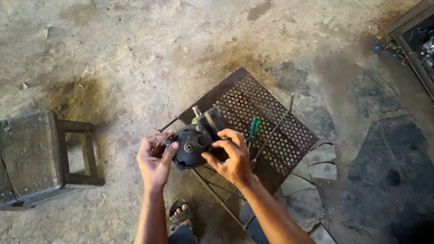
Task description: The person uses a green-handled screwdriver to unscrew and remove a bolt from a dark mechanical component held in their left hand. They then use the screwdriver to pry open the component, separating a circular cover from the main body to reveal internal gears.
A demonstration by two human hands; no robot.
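Both hands are on a round black metal machine part with a grey cast body behind it (193,143), held over a rusty perforated metal stand (271,122). The left hand (155,159) cups its left edge, thumb on the face. The right hand (231,156) grips the right side from above. A green-handled screwdriver (253,129) and a thin metal rod (272,132) lie on the stand, just beside the right hand. A worn metal stool (34,156) stands well apart on the stained concrete floor (135,54).
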